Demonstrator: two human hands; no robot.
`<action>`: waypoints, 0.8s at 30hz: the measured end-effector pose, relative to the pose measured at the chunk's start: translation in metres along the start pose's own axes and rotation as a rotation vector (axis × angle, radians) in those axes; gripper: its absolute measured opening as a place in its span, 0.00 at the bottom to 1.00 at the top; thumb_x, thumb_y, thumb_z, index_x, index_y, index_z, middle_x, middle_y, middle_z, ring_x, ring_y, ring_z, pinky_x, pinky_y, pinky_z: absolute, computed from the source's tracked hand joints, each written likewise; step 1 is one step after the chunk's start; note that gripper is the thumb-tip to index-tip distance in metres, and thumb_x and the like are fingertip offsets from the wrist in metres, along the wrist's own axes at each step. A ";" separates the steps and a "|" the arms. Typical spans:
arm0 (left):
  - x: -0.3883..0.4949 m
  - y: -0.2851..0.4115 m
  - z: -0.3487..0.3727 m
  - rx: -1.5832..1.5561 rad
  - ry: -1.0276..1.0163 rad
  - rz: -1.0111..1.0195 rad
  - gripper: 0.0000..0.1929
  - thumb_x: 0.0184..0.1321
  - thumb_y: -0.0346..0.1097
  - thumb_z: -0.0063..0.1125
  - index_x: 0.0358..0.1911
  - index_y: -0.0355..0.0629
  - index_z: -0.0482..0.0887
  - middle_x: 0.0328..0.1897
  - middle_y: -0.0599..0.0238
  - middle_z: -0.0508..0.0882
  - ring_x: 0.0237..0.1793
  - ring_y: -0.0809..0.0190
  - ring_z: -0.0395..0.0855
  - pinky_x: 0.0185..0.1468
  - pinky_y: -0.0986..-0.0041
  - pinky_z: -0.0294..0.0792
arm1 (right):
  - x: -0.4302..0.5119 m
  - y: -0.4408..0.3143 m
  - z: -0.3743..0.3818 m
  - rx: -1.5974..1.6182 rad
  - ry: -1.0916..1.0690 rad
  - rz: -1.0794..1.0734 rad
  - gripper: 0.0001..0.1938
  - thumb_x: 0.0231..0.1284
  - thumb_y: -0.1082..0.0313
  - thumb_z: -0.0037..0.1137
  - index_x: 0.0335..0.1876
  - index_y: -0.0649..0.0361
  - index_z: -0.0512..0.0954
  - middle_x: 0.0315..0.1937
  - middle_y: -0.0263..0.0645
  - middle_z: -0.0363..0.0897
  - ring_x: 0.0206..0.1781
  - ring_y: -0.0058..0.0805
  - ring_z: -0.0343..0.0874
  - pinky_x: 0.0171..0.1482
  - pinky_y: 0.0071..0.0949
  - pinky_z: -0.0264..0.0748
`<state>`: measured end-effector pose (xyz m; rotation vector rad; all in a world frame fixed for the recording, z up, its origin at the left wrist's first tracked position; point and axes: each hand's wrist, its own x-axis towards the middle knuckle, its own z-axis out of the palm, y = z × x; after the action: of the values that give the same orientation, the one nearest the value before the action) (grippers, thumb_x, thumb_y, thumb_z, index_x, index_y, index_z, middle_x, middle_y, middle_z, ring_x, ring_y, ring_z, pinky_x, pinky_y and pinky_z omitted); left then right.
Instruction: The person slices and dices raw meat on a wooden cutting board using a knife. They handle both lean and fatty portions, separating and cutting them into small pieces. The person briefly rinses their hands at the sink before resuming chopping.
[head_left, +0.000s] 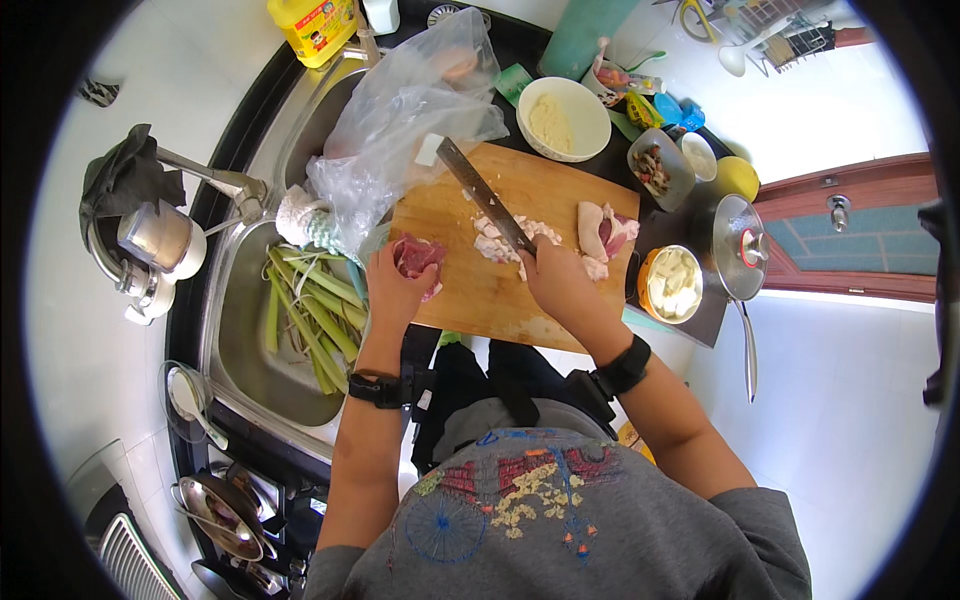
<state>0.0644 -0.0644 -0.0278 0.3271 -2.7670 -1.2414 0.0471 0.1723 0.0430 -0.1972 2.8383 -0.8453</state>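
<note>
My left hand (403, 283) grips a piece of red raw meat (417, 257) at the left edge of a wooden cutting board (480, 300). In my right hand (553, 276) is a dark-bladed kitchen knife (484, 193), its blade slanting away to the upper left over the board. Chopped pale fat (493, 244) lies in small bits beneath and beside the blade. A larger chunk of meat with skin and fat (604, 231) rests near the board's right edge. Little of the knife's handle shows under my fingers.
Left of the board, a steel sink (240, 375) holds green stalks (315, 307). A clear plastic bag (412, 112) spreads over the sink's far part and the board's corner. Beyond stands a white bowl (592, 139). To the right are a bowl of pale slices (673, 283) and a lidded pan (739, 225).
</note>
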 end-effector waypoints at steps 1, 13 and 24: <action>-0.001 -0.001 0.000 -0.014 0.001 0.009 0.32 0.40 0.37 0.71 0.51 0.34 0.73 0.47 0.48 0.75 0.48 0.48 0.76 0.52 0.64 0.69 | 0.000 0.001 0.000 -0.051 -0.045 0.005 0.13 0.63 0.63 0.47 0.34 0.68 0.71 0.27 0.60 0.76 0.32 0.59 0.76 0.35 0.51 0.71; 0.000 0.000 0.001 -0.042 0.017 0.036 0.29 0.38 0.41 0.71 0.47 0.38 0.75 0.43 0.51 0.75 0.46 0.46 0.73 0.51 0.59 0.67 | 0.002 0.006 0.003 -0.147 -0.126 -0.004 0.13 0.62 0.62 0.48 0.33 0.68 0.72 0.27 0.60 0.76 0.34 0.58 0.76 0.37 0.51 0.71; -0.001 -0.002 0.001 -0.053 0.025 0.050 0.28 0.39 0.40 0.69 0.47 0.39 0.75 0.42 0.51 0.75 0.47 0.47 0.73 0.52 0.60 0.66 | 0.001 0.004 -0.002 -0.045 -0.070 0.029 0.12 0.62 0.63 0.47 0.35 0.68 0.71 0.27 0.60 0.76 0.33 0.58 0.76 0.37 0.51 0.71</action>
<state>0.0655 -0.0645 -0.0300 0.2658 -2.6986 -1.2878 0.0451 0.1764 0.0421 -0.1875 2.7898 -0.7549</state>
